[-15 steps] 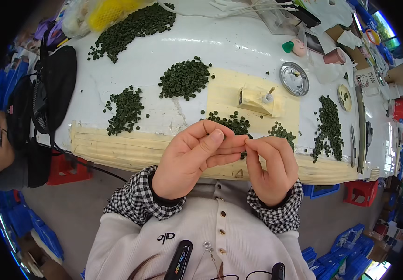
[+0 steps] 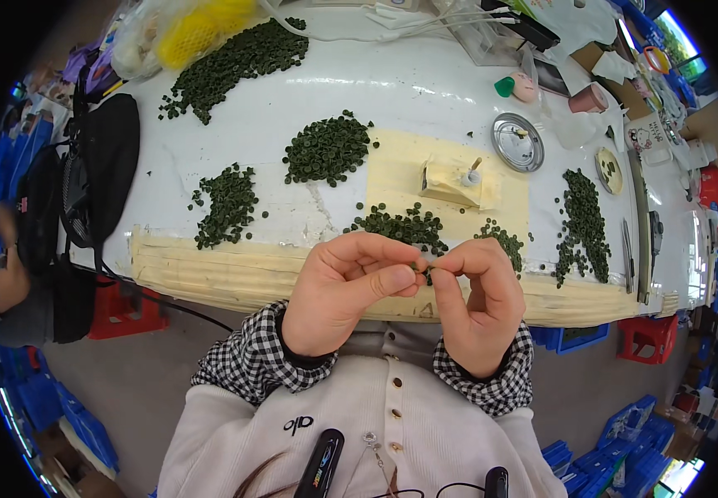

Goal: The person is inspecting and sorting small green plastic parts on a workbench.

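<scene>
My left hand (image 2: 344,292) and my right hand (image 2: 482,305) meet over the table's near edge, fingertips pinched together. Between the tips shows a small dark green round piece (image 2: 428,275), mostly covered by the fingers. Just beyond the hands lies a pile of similar dark green round pieces (image 2: 400,226), and a smaller pile (image 2: 500,239) sits beyond my right fingers. Past these, a block wrapped in cream tape (image 2: 450,184) stands on a cream-coloured sheet (image 2: 392,170), with a thin upright pin (image 2: 476,164) on top.
More green piles lie left (image 2: 227,206), centre (image 2: 328,149), far left (image 2: 234,66) and right (image 2: 581,228). A round metal dish (image 2: 517,142), a small cream dish (image 2: 609,171) and tweezers (image 2: 628,256) are at the right. A black bag (image 2: 110,166) stands left, near another person's arm (image 2: 12,270).
My left fingers have curled in from a more outstretched pose, and the fingertips now close around the small piece. My right hand's pinch has shifted slightly left and down. The other person's arm has moved.
</scene>
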Available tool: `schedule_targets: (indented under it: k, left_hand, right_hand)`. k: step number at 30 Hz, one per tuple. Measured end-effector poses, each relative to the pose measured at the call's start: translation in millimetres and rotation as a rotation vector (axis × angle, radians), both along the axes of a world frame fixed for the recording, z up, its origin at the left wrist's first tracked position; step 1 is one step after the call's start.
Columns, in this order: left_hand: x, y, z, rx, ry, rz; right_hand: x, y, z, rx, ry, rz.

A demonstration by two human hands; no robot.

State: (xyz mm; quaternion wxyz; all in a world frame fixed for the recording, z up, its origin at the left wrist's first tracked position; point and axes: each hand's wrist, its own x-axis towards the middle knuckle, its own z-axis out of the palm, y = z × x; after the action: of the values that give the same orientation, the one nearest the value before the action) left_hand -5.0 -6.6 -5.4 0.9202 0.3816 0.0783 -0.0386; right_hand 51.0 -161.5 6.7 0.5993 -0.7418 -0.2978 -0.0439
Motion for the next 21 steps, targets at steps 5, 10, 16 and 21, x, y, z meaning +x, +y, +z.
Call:
schedule_targets:
  k: [5, 10, 16, 21]
  left_hand:
    - [-2.8, -1.2, -8.8, 0.095, -0.086, 0.03]
    - [-4.1, -2.1, -5.9, 0.137, -0.085, 0.044]
    - [-5.8, -4.6, -6.2, 0.211, -0.091, 0.109]
    - [-6.6, -5.5, -5.3, 0.388, -0.211, 0.203]
  right_hand:
    - [-2.7, 1.0, 0.1, 0.008, 0.004, 0.017]
    - [-4.2, 1.2, -0.4, -0.004, -0.009, 0.004]
    - [-7.8, 3.2, 2.8, -0.051, -0.068, -0.024]
    - [-10.1, 2.6, 0.1, -0.065, -0.104, -0.024]
